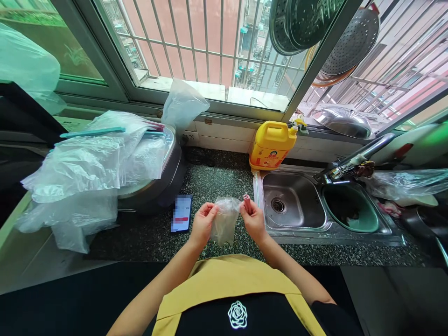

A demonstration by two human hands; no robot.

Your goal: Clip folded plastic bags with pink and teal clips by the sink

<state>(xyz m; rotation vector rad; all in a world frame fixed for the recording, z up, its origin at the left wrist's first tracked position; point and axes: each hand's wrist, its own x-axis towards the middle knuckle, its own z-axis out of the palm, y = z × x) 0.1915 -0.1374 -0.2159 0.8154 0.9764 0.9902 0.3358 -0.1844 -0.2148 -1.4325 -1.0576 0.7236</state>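
Observation:
Above the counter, a small clear plastic bag (224,224) hangs between my two hands, its mouth stretched sideways. My left hand (203,224) pinches the bag's left top corner between thumb and fingers. The right top corner is at the fingertips of my right hand (252,219), which is closed. A short dark-red piece (247,203) sticks up from that same hand; it looks like a bag-sealing clip, but most of it is hidden in the fingers. Just left of my left hand, a phone (181,213) lies on the counter with its screen lit.
Clear plastic bags (87,163) with a turquoise sealing strip (93,132) cover a dark appliance (171,175) at left. A yellow jug (272,145) stands behind the steel sink (294,200). A green basin (350,207) sits in the right bowl under the faucet (357,156).

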